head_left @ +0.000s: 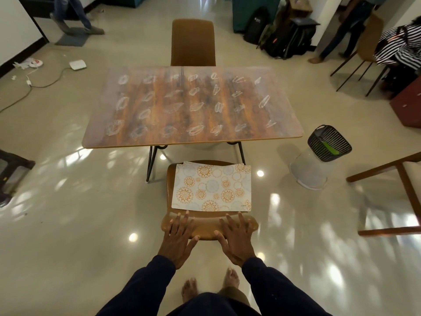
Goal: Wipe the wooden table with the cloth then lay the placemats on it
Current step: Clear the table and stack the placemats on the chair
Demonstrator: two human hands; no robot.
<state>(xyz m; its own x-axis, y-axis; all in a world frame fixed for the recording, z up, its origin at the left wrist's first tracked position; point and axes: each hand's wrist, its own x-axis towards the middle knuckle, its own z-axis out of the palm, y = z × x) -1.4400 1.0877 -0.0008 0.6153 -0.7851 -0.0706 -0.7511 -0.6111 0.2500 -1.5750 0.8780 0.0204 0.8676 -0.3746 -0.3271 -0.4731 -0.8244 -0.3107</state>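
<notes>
Your left hand point(180, 238) and right hand point(237, 238) lie flat, fingers spread, gripping nothing, on the chair back point(205, 229); the placemats point(211, 188) lie just beyond, on its seat.

Worktop point(157, 115): orange-brown streaked wood grain, overlaid with rows of white scribbled loops. Placemats point(213, 187): white ground, orange and pale grey-blue flower medallions. Chair point(205, 226): mid-brown. Floor point(79, 236): glossy beige. Sleeves point(145, 283): dark navy. Fan point(329, 142): black grille, green patch.

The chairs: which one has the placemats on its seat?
The near chair, this side of the table; the placemats lie on its seat. The far chair stands beyond.
</notes>
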